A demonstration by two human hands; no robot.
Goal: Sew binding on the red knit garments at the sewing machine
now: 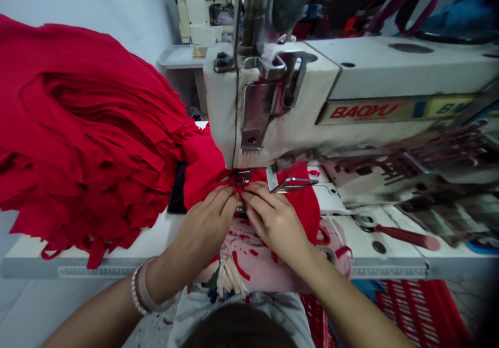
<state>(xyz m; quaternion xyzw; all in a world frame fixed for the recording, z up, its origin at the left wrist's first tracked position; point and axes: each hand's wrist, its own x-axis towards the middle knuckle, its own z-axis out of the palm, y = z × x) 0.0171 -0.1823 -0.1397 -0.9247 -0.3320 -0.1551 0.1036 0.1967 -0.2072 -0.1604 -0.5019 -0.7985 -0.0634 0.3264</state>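
Observation:
A piece of red fabric [202, 168] lies under the presser foot [242, 177] of a white sewing machine [284, 124]. My left hand [212, 218] presses the cloth just left of the foot, its fingers bent and close together. Opposite it, my right hand [273, 215] pinches the same cloth right at the foot's front edge. Both sets of fingertips nearly meet there, and the cloth between them is mostly covered. More of the red piece spreads out to the right beneath the machine arm.
A tall heap of red fabric pieces [89, 129] fills the left. On the right lie a red-handled screwdriver [409, 236] and red-handled scissors [323, 236]. Pink cloth [257, 265] with red scraps hangs at the table's front edge. Below stands a red basket [421, 306].

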